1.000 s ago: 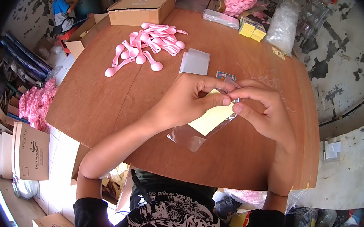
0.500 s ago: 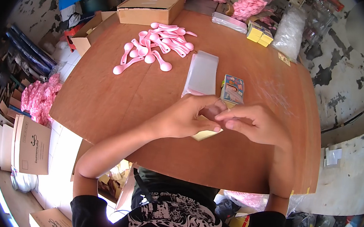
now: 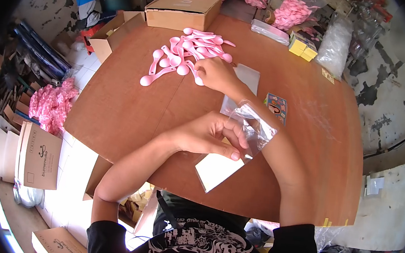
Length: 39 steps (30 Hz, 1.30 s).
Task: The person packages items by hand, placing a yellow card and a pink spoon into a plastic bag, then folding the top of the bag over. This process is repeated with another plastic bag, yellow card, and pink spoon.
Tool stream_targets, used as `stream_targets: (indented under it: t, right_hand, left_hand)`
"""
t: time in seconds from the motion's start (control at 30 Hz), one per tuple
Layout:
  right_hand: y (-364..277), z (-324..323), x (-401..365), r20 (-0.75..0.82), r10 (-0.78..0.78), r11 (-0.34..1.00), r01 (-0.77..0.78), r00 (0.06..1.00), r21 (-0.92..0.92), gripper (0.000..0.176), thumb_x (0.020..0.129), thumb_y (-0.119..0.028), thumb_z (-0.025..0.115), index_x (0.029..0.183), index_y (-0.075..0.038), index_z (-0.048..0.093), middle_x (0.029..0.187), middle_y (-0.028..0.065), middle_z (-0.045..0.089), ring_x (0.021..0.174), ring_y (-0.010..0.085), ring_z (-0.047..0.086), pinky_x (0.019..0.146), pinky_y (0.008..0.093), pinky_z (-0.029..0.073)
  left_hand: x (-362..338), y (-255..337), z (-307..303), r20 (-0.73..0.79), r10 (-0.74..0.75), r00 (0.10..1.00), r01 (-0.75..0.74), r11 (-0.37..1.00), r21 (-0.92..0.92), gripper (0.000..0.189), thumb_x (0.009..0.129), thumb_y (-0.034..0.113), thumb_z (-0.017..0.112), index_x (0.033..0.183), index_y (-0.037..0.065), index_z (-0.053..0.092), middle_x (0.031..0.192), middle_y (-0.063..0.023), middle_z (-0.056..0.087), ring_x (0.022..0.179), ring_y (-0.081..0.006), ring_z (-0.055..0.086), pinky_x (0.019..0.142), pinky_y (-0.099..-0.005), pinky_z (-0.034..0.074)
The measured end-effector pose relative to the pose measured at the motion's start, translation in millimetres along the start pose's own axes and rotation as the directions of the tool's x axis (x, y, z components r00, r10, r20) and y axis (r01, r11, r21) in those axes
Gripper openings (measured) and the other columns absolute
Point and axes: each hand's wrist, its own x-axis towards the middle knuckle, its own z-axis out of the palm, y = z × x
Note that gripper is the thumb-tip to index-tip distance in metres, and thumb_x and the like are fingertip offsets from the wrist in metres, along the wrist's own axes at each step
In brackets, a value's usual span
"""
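Observation:
My left hand [image 3: 206, 134] is closed on a clear plastic bag [image 3: 255, 126]; a pale cream card [image 3: 218, 172] sits at its lower end, below my thumb. The bag's loose upper part lies against my right forearm in this view. Farther out, my right hand [image 3: 215, 74] pinches a pink spoon [image 3: 198, 81] at the near right edge of a heap of pink spoons [image 3: 182, 52]. A stack of clear flat bags [image 3: 248, 77] lies partly hidden under my right forearm. Beside it rests a stack of printed cards [image 3: 277, 106], blue with a picture.
A cardboard box [image 3: 181, 11] stands at the table's far edge. At the far right are a packet of clear bags [image 3: 270, 32], yellow card stacks [image 3: 303, 47] and a large plastic roll [image 3: 334, 46]. Another person [image 3: 89, 3] is at the back left.
My right hand has left the bag and reached forward to the pink spoons, taking hold of one. My left hand keeps the bag, now opened out, with its card more visible.

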Motion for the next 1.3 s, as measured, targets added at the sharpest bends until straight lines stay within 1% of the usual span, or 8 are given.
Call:
stream_targets:
  t: [0.2, 0.27, 0.37, 0.47, 0.6, 0.7, 0.93, 1.3]
  right_hand:
    - [-25, 25, 33, 0.034, 0.163, 0.94, -0.145, 0.986, -0.308, 0.014, 0.077, -0.004, 0.063, 0.09, -0.002, 0.068, 0.082, 0.0196, 0.068, 0.079, 0.0337, 0.069, 0.068, 0.0463, 0.053]
    - [-30, 16, 25, 0.029, 0.182, 0.952, -0.168, 0.983, -0.256, 0.014, 0.075, -0.003, 0.063, 0.088, 0.002, 0.065, 0.08, 0.0221, 0.067, 0.082, 0.0367, 0.068, 0.069, 0.0467, 0.053]
    - [-4, 19, 6, -0.164, 0.109, 0.984, -0.129, 0.98, -0.121, 0.016, 0.072, -0.005, 0.063, 0.087, 0.002, 0.064, 0.08, 0.0222, 0.066, 0.081, 0.0368, 0.067, 0.069, 0.0465, 0.051]
    - [-13, -40, -27, 0.003, 0.28, 0.953, -0.278, 0.96, 0.123, 0.017, 0.075, -0.009, 0.07, 0.088, -0.001, 0.064, 0.072, 0.0132, 0.065, 0.068, 0.0206, 0.064, 0.064, 0.0357, 0.049]
    - [1, -97, -78, -0.204, 0.395, 0.798, -0.224, 0.896, 0.56, 0.027, 0.083, -0.002, 0.069, 0.106, -0.002, 0.056, 0.084, 0.0043, 0.065, 0.075, 0.0117, 0.063, 0.067, 0.0259, 0.05]
    - [-30, -149, -109, -0.311, 0.546, 0.628, -0.135, 0.778, 0.766, 0.049, 0.086, 0.0, 0.064, 0.13, -0.006, 0.041, 0.101, 0.0101, 0.062, 0.091, 0.0195, 0.064, 0.077, 0.0353, 0.055]
    - [-56, -134, -146, -0.087, 0.628, 0.295, -0.134, 0.773, 0.946, 0.05, 0.088, 0.0, 0.064, 0.131, -0.006, 0.038, 0.099, 0.0101, 0.06, 0.095, 0.0261, 0.066, 0.085, 0.0404, 0.055]
    - [-58, -126, -149, -0.339, 0.516, 0.636, -0.087, 0.787, 0.767, 0.054, 0.086, 0.001, 0.068, 0.131, -0.003, 0.038, 0.089, 0.01, 0.066, 0.082, 0.0125, 0.065, 0.07, 0.0251, 0.054]
  left_hand:
    - [1, 2, -2, 0.043, 0.076, 0.996, -0.074, 0.996, -0.055, 0.034, 0.078, -0.005, 0.075, 0.109, 0.0, 0.061, 0.095, -0.0152, 0.071, 0.09, -0.016, 0.068, 0.077, -0.0283, 0.056]
    - [1, 6, 0, -0.04, 0.076, 0.996, -0.077, 0.997, -0.015, 0.042, 0.079, -0.005, 0.075, 0.116, 0.0, 0.058, 0.095, -0.0151, 0.071, 0.09, -0.0164, 0.068, 0.08, -0.0283, 0.055]
    - [1, 7, 3, -0.112, 0.117, 0.987, -0.122, 0.992, -0.036, 0.04, 0.082, 0.001, 0.074, 0.119, 0.001, 0.058, 0.097, -0.0087, 0.07, 0.088, -0.011, 0.065, 0.077, -0.0252, 0.052]
    - [2, 4, 1, -0.194, 0.089, 0.977, -0.093, 0.996, -0.012, 0.036, 0.085, 0.007, 0.074, 0.117, 0.001, 0.06, 0.098, -0.0024, 0.068, 0.086, -0.006, 0.062, 0.073, -0.0236, 0.051]
    - [4, -2, -1, -0.282, 0.087, 0.955, -0.071, 0.995, 0.067, 0.033, 0.086, 0.011, 0.074, 0.114, 0.0, 0.061, 0.098, -0.0026, 0.068, 0.087, -0.0068, 0.062, 0.075, -0.0245, 0.051]
    - [6, -3, -2, -0.352, 0.1, 0.931, -0.056, 0.989, 0.134, 0.033, 0.085, 0.01, 0.074, 0.114, 0.0, 0.062, 0.099, -0.0037, 0.068, 0.089, -0.0078, 0.062, 0.077, -0.0252, 0.051]
    - [9, -7, -1, -0.335, 0.039, 0.941, 0.044, 0.97, 0.239, 0.031, 0.084, 0.009, 0.074, 0.111, -0.001, 0.063, 0.1, -0.0059, 0.069, 0.087, -0.0087, 0.062, 0.076, -0.0251, 0.051]
    - [11, -15, 10, -0.395, 0.022, 0.919, 0.032, 0.991, 0.131, 0.016, 0.091, 0.012, 0.067, 0.099, -0.001, 0.071, 0.083, -0.0027, 0.07, 0.075, -0.0052, 0.063, 0.066, -0.0212, 0.051]
